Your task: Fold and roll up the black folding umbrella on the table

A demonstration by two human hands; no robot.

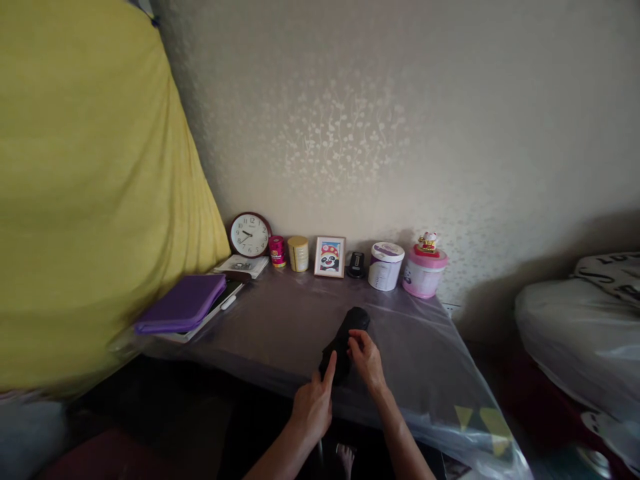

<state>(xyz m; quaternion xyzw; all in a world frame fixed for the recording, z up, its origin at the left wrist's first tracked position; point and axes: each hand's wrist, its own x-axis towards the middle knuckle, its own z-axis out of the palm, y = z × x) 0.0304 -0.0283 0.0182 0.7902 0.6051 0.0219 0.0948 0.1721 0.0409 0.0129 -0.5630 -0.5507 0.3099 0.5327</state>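
A black folded umbrella (357, 321) lies at a slant over the front part of the table, its far end pointing away from me. My left hand (314, 403) is closed around its near end, with the index finger stretched along the dark fabric. A thin pale shaft shows just below that hand. At the umbrella's right side, my right hand (367, 357) has thumb and fingers pinched together against the fabric. Whatever small part lies between those fingertips is too dark to make out.
The table (280, 313) has a clear plastic cover. Along the wall stand a clock (251, 235), a pink can (277, 252), a yellow-lidded can (299, 255), a panda picture frame (330, 257), a white tub (385, 268) and a pink tub (424, 275). Purple folder (185, 303) at left.
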